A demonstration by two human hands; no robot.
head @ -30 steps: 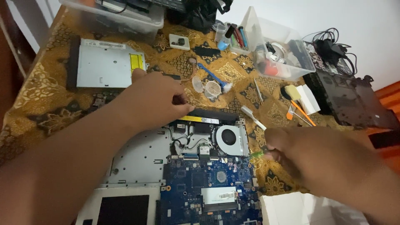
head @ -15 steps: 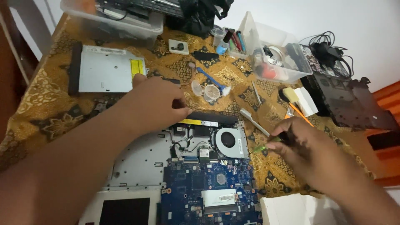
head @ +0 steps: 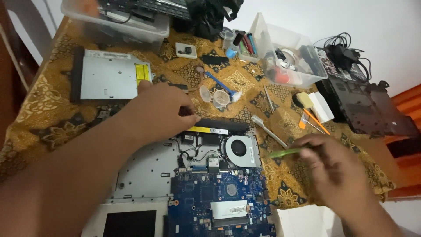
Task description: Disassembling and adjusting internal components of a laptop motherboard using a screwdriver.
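Desk (head: pixel 39 109) covered by a brown and gold patterned cloth (head: pixel 52 127). Landmark: the opened laptop chassis (head: pixel 184 180), lying at the near middle with blue circuit board and round fan exposed. Left of and beyond the chassis: a grey optical drive (head: pixel 109 79), flat. Beyond that, at the far edge: a clear plastic bin (head: pixel 118 26). Directly beyond the chassis: two small clear cups (head: pixel 215 96) with a blue brush (head: pixel 219 83) beside them. Right of and beyond the chassis: a clear tub (head: pixel 285 57) of tools. Far right of the chassis: a black laptop bottom cover (head: pixel 368 109), with an orange tool (head: pixel 315 120) and a yellow sponge (head: pixel 305 100) nearer.
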